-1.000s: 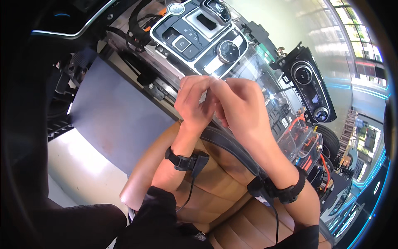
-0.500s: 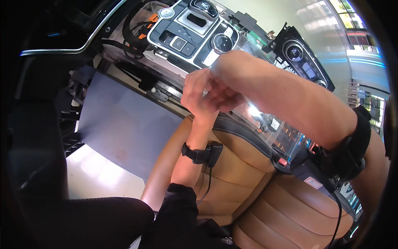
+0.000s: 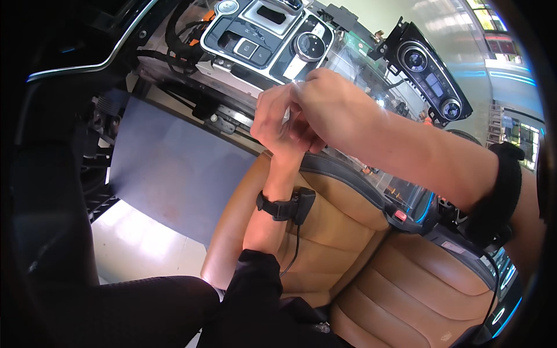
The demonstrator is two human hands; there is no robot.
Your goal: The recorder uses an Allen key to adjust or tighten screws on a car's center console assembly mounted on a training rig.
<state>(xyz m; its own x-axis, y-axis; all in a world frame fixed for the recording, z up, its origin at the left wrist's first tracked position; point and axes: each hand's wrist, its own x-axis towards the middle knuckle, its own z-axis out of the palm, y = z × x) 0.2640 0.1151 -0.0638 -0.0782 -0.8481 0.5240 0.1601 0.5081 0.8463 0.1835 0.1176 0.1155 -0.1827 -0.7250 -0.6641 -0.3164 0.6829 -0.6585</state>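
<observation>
My left hand and my right hand meet above the front edge of a brown leather seat. Both have their fingers curled in against each other. A tiny pale sliver shows between them, but what it is I cannot make out. Just beyond the hands lies a centre console panel with a round silver-rimmed knob. A black strap with a small box sits on my left wrist, and another black band wraps my right arm.
To the right of the console stands a black control panel with two dials. A seat belt buckle with a red button is beside the seat. A grey floor sheet spreads at the left. Orange and black cables run at the far left.
The view has shifted slightly, so the console sits higher and further left. My right hand has drawn its fingers in closer against my left, which stays in much the same place.
</observation>
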